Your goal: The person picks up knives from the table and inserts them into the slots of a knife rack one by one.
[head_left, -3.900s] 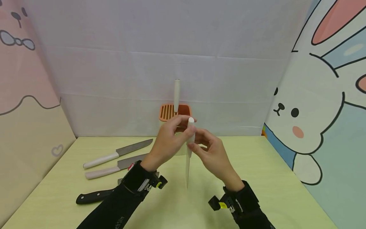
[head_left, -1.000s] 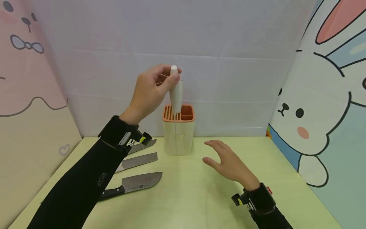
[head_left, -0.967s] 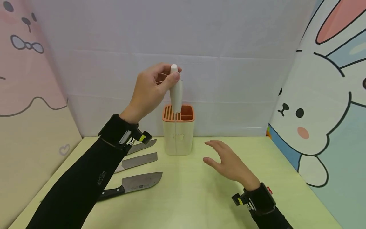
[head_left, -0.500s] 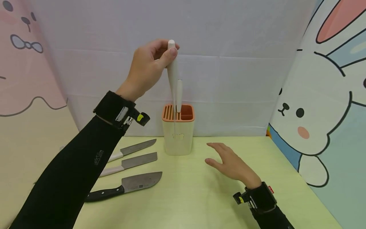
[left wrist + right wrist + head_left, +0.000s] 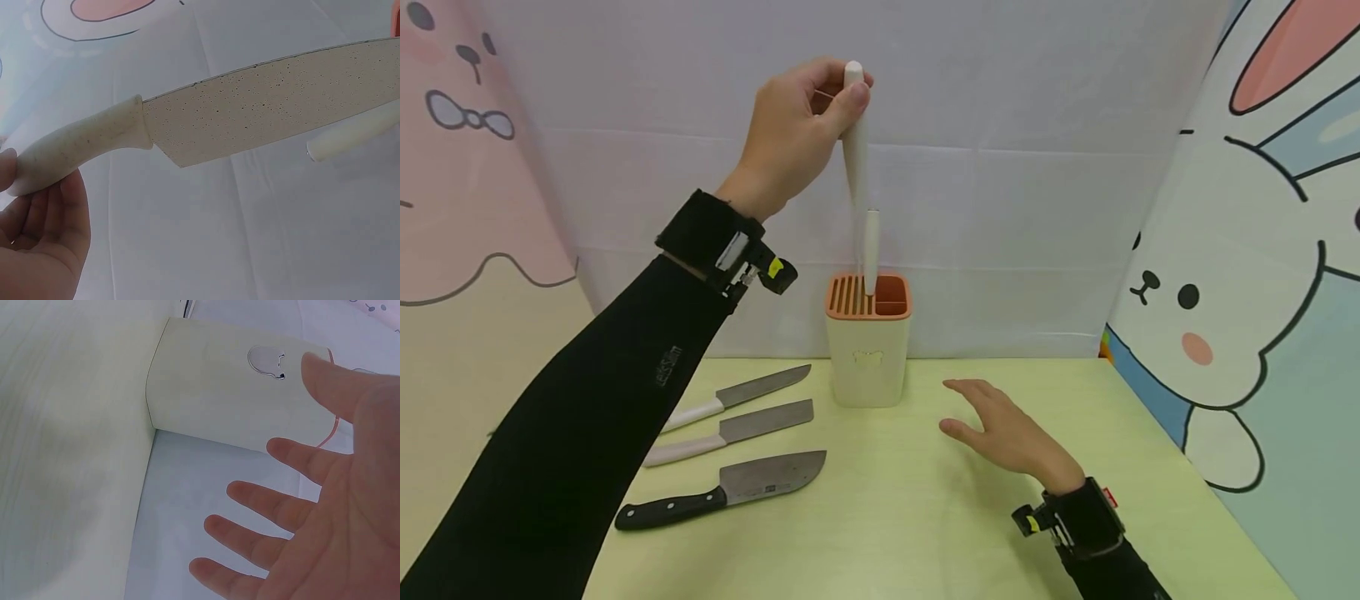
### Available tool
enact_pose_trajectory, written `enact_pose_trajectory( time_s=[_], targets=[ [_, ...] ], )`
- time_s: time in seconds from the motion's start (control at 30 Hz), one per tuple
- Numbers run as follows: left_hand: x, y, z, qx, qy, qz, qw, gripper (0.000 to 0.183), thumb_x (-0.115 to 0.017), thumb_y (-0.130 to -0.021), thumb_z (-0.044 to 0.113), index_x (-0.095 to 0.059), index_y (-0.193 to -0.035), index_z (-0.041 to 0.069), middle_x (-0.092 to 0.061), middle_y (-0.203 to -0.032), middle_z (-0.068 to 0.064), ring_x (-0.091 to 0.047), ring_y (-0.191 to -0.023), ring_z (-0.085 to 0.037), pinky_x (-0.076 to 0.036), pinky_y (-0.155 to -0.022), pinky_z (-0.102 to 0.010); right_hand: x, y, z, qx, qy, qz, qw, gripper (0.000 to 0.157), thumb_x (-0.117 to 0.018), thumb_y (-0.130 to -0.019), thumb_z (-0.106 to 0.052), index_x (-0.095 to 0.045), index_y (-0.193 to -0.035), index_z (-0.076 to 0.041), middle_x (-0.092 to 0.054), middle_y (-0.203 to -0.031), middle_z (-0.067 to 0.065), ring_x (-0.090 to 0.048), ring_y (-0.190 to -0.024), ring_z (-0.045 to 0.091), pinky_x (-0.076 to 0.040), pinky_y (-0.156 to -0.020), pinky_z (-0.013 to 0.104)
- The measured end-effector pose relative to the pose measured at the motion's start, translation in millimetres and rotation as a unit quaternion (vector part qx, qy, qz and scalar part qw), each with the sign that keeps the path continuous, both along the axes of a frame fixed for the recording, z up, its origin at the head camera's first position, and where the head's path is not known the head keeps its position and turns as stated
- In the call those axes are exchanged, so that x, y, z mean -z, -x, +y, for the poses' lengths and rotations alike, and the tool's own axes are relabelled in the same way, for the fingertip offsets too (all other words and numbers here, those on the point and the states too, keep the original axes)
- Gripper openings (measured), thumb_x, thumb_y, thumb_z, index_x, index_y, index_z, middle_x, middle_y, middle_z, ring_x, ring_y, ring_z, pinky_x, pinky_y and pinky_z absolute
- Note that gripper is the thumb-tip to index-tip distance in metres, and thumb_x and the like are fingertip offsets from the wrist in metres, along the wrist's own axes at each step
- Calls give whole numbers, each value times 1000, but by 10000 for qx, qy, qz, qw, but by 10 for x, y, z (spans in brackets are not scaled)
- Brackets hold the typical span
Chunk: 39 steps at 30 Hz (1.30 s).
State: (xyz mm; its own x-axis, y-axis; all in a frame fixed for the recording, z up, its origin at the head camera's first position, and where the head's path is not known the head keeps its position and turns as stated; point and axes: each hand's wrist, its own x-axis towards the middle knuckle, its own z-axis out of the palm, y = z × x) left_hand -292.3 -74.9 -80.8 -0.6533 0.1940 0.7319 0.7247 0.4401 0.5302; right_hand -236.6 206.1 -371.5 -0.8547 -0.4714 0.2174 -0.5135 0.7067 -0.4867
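Observation:
My left hand [image 5: 797, 133] pinches the end of a white-handled kitchen knife [image 5: 855, 167], raised with its blade pointing down over a knife holder [image 5: 867, 367]. In the left wrist view, the speckled pale blade [image 5: 269, 100] shows broadside, its tip out of frame. Whether the tip touches the slotted orange top [image 5: 850, 298] I cannot tell. Another white handle [image 5: 871, 250] stands upright in the holder beside it. My right hand [image 5: 1007, 429] hovers right of the holder, fingers spread and holding nothing; the right wrist view has the holder's side behind that hand [image 5: 325, 506].
On the table's left lie a black-handled cleaver [image 5: 767, 479], a knife with a pale rectangular blade and pinkish handle [image 5: 767, 420], and a pointed knife with a white handle [image 5: 763, 386]. My left sleeve passes over their handle side. A white cloth backdrop [image 5: 1000, 250] stands behind the holder.
Earlier both hands held the knife; the right has let go and moved right. Over the last second the left hand has lifted the knife, whose blade had hung in front of the holder.

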Motion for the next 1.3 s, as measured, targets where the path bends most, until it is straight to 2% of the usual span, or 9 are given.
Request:
enact_pose_trajectory(
  time_s=[0.1, 0.2, 0.57, 0.93, 1.3],
  targets=[
    [4, 112, 0, 16, 9, 50, 10000, 24, -57, -98, 28, -65, -115, 15, -61, -104, 0, -52, -91, -14, -43, -74, -25, 8, 5, 4, 18, -4, -15, 10000, 63, -53, -94, -54, -36, -145, -21, -37, -145, 8, -34, -131, 29, -34, -101, 56],
    [33, 174, 0, 18, 26, 58, 10000, 23, -58, -98, 28, -65, -115, 15, -60, -105, 0, -52, -93, -14, -44, -75, -25, 24, 18, -1, -1, 11, -13, 10000, 63, -53, -94, -54, -36, -145, -21, -37, -145, 7, -33, -131, 29, -34, -101, 56],
    [189, 262, -95, -211, 278, -29, 9994, 24, -57, -97, 31, -64, -115, 16, -59, -105, 2, -54, -93, -10, -44, -77, -25, 14, 33, -44, -95, 38, 46, 9999, 62, -55, -95, -49, -37, -145, -18, -38, -144, 7, -34, -131, 28, -34, -102, 55],
    [400, 380, -63, -50, 396, -99, 9992, 23, -57, -98, 31, -65, -113, 15, -59, -104, 2, -55, -93, -9, -46, -76, -26, 39, 34, -8, -61, 46, -5, 10000, 63, -54, -94, -52, -37, -145, -18, -38, -144, 8, -35, -130, 29, -35, -101, 55],
    [649, 520, -95, -166, 472, -181, 9986, 22, -57, -98, 29, -64, -113, 15, -61, -102, 4, -56, -92, -5, -47, -79, -24, 26, 23, -16, -33, 45, 95, 9999, 62, -56, -95, -49, -36, -145, -19, -38, -144, 8, -35, -130, 28, -35, -101, 55]
  ],
)
